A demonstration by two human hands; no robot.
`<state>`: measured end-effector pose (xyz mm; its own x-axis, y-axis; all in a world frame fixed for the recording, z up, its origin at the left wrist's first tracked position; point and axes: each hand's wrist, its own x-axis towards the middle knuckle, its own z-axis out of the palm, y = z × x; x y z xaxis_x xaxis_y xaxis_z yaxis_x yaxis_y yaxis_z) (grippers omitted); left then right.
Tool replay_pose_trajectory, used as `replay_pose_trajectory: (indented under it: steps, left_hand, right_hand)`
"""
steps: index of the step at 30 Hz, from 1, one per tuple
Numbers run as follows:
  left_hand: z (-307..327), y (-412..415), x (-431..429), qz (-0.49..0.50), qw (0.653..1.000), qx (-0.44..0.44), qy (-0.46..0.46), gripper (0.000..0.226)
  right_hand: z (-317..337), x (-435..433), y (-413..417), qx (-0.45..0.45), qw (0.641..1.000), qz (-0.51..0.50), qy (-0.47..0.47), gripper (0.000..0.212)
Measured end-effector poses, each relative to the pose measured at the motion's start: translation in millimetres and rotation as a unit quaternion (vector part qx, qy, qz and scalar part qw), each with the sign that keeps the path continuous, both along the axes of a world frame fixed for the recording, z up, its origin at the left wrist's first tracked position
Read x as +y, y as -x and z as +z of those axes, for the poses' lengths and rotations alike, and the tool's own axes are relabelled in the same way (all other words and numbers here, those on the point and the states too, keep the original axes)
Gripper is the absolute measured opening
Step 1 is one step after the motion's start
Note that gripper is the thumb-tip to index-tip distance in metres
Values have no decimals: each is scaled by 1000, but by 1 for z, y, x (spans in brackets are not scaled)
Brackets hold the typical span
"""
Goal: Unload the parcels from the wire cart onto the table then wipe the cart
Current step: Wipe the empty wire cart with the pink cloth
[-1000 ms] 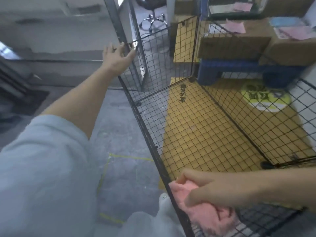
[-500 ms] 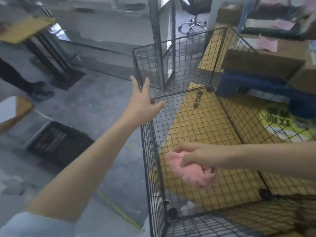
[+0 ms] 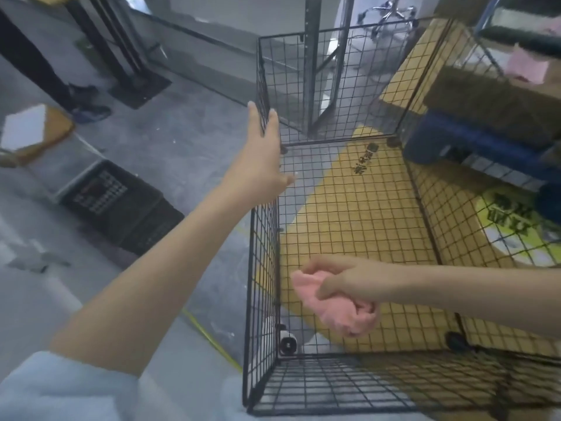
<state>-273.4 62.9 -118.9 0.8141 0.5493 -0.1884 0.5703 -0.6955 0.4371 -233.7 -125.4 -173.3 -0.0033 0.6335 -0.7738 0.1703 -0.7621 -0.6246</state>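
Note:
The black wire cart [image 3: 263, 268] stands in front of me with no parcels inside; yellow floor shows through its mesh bottom. My left hand [image 3: 261, 159] lies with straight fingers against the top rim of the cart's left wall, thumb inside the mesh. My right hand [image 3: 349, 284] reaches in from the right and grips a crumpled pink cloth [image 3: 331, 308] inside the cart, close to the left wall near the front corner.
Brown cardboard parcels [image 3: 485, 95] sit on a blue stand [image 3: 473, 144] beyond the cart's right wall. A black crate [image 3: 121, 205] lies on the grey floor at left. A person's dark shoes [image 3: 88, 101] stand at far left. A metal post [image 3: 312, 65] rises behind the cart.
My view has tipped down and left, so the cart looks deeper. My right hand with the pink cloth came off the front rim down into the cart. My left hand slid back along the left rim.

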Motion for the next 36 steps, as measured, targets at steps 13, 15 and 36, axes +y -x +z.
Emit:
replay_pose_trajectory:
  steps: [13, 15, 36]
  left_hand:
    - [-4, -18, 17, 12, 1000, -14, 9, 98]
    - [-4, -17, 18, 14, 1000, -12, 4, 96]
    - [-4, -16, 18, -6, 999, -42, 31, 108]
  right_hand:
    - [-79, -8, -13, 59, 969, 182, 155, 90]
    - [-86, -5, 1, 46, 967, 201, 151, 51]
    - [-113, 11, 46, 19, 973, 228, 9, 56]
